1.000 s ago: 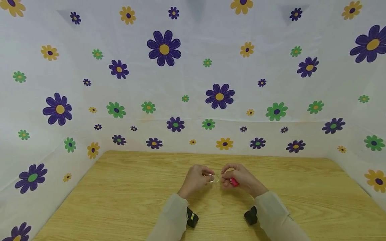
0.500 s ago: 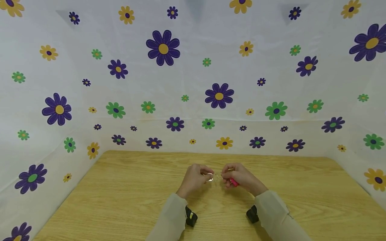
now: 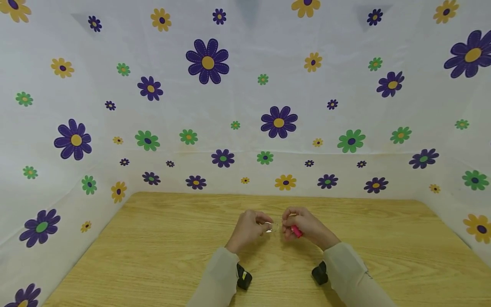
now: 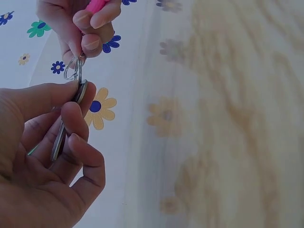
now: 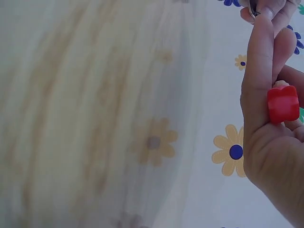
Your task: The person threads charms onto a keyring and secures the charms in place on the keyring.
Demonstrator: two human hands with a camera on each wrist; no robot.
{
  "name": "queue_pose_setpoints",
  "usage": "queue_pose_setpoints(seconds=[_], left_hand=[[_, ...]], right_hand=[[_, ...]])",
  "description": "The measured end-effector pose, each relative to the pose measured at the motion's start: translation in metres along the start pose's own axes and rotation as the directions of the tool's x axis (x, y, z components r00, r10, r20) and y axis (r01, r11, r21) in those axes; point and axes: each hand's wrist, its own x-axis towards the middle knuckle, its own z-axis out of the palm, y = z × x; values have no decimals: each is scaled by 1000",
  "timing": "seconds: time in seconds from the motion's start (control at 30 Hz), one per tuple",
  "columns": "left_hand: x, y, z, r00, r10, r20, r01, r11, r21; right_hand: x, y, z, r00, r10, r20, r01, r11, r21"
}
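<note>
My left hand point(image 3: 249, 229) pinches a flat, dark-edged metal piece point(image 4: 58, 142) between thumb and fingers, seen edge-on in the left wrist view. A thin silver split ring point(image 4: 79, 70) passes through its upper end. Opposite, the right hand point(image 3: 307, 227) has its thumb and fingertip at the far side of that ring. Its other fingers curl round a bright pink piece point(image 3: 296, 231), which looks red with a lobed end in the right wrist view. In the head view the fingertips of both hands face each other with a small gap, the ring between them.
Both hands are above a wooden table point(image 3: 172, 256). A white cloth point(image 3: 238, 98) printed with purple, yellow and green flowers stands behind and at both sides of it. A black wrist camera point(image 3: 244, 277) hangs by the left sleeve, another black camera point(image 3: 320, 273) by the right.
Both hands stay nearly in place, with only small finger shifts. The ring shows less clearly as a round loop than before, and the pink piece has tilted slightly in the right hand.
</note>
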Motion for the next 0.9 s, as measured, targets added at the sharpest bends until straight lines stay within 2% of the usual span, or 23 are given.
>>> queue_pose_setpoints(seconds=[0.27, 0.43, 0.57, 0.77, 0.9], left_hand=[[0, 4, 0, 1000, -22, 3, 22, 1000, -11], [0, 5, 0, 1000, -1, 27, 3, 999, -49], [0, 3, -1, 999, -2, 35, 6, 996, -94], [-1, 1, -9, 998, -39, 56, 48, 982, -181], [-2, 4, -13, 995, -52, 80, 67, 977, -200]], right_hand=[[0, -1, 0, 1000, -7, 30, 5, 998, 55], [-1, -3, 2, 999, -26, 47, 22, 997, 78], [0, -6, 1, 997, -45, 59, 43, 998, 41], [-3, -8, -9, 997, -15, 79, 15, 1000, 0], [-5, -8, -16, 993, -3, 120, 5, 1000, -14]])
